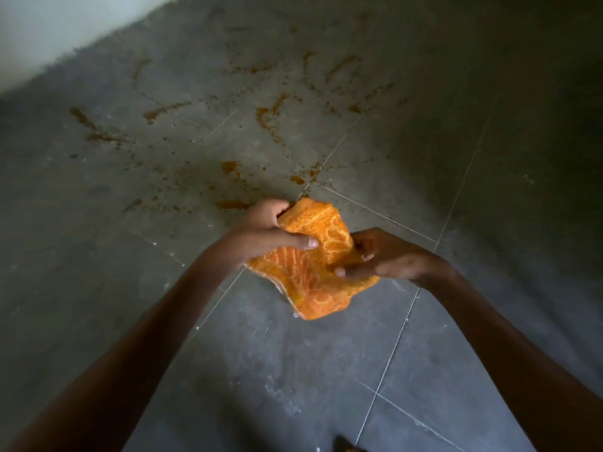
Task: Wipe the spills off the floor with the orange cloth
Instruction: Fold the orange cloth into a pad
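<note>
An orange patterned cloth [311, 265] hangs bunched in the air above the grey tiled floor [293, 370], held between both hands. My left hand [267, 228] grips its upper left edge, thumb pressed over the fabric. My right hand [388, 256] pinches the cloth's right side with the fingers curled into its folds. Orange-brown spills [267, 117] lie streaked and spattered across the floor beyond the cloth, with small blobs [230, 166] just ahead of my left hand. The cloth's lower corner droops free.
A pale wall [49, 31] runs along the upper left, meeting the floor on a diagonal. The right side of the floor lies in deep shadow. A dark shape, possibly a foot [346, 446], shows at the bottom edge.
</note>
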A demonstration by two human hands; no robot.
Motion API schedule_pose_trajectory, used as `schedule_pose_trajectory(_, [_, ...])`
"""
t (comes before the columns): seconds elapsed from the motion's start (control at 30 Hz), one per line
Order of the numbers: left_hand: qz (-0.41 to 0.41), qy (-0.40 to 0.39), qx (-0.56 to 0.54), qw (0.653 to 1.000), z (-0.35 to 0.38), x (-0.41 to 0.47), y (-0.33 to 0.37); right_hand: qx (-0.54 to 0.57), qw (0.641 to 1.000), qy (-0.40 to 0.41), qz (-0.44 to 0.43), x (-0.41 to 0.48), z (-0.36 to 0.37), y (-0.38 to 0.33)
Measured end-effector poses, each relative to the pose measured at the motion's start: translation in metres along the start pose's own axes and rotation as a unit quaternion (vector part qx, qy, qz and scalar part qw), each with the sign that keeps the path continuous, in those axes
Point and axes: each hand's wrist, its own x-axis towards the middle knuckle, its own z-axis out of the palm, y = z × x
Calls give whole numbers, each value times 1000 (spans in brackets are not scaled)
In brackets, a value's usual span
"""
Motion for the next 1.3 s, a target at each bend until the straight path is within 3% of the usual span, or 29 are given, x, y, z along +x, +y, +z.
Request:
schedule_pose_trajectory(0.1, [55, -20, -26, 998, -16, -5, 26, 191, 981, -23, -22, -4, 6, -1])
schedule_pose_trajectory(0.2, [101, 64, 12, 993, -23, -4, 24, 348, 937, -25, -18, -7, 12, -4])
schedule_pose_trajectory(0.33, [-21, 194, -85, 977, 6, -7, -10, 440, 898, -2, 6, -9, 24, -5])
schedule_pose_trajectory(0.37, [-83, 180, -141, 970, 19, -13, -16, 457, 889, 6, 10, -10, 27, -6])
schedule_pose_trajectory(0.43, [-213, 79, -262, 938, 43, -28, -27, 484, 874, 37, 24, -15, 31, -11])
schedule_pose_trajectory(0.5, [-230, -1, -351, 908, 57, -38, -38, 500, 863, 59, 36, -18, 31, -10])
schedule_pose_trajectory(0.6, [-111, -16, -451, 885, 65, -48, -39, 450, 887, 86, 54, -22, 33, -6])
schedule_pose_trajectory(0.7, [-26, 68, -364, 928, 65, -48, -34, 421, 898, 115, 53, -28, 36, -4])
schedule_pose_trajectory(0.8, [-52, 90, -317, 943, 60, -49, -32, 466, 876, 108, 58, -36, 42, -4])
schedule_pose_trajectory(0.93, [-96, -26, -365, 926, 56, -55, -34, 511, 850, 105, 71, -42, 46, -2])
schedule_pose_trajectory(1.0, [-76, -28, -405, 911, 54, -56, -36, 455, 873, 151, 85, -39, 43, 3])
schedule_pose_trajectory(1.07, [-59, 21, -365, 929, 54, -56, -35, 376, 897, 214, 94, -38, 44, 8])
schedule_pose_trajectory(1.13, [-50, 109, -240, 963, 58, -55, -30, 343, 894, 271, 95, -37, 51, 14])
schedule_pose_trajectory(1.23, [-35, 241, -199, 949, 60, -53, -24, 207, 914, 343, 56, -40, 61, 20])
schedule_pose_trajectory(1.3, [7, 200, -164, 966, 53, -50, -24, 60, 939, 338, 26, -44, 60, 21])
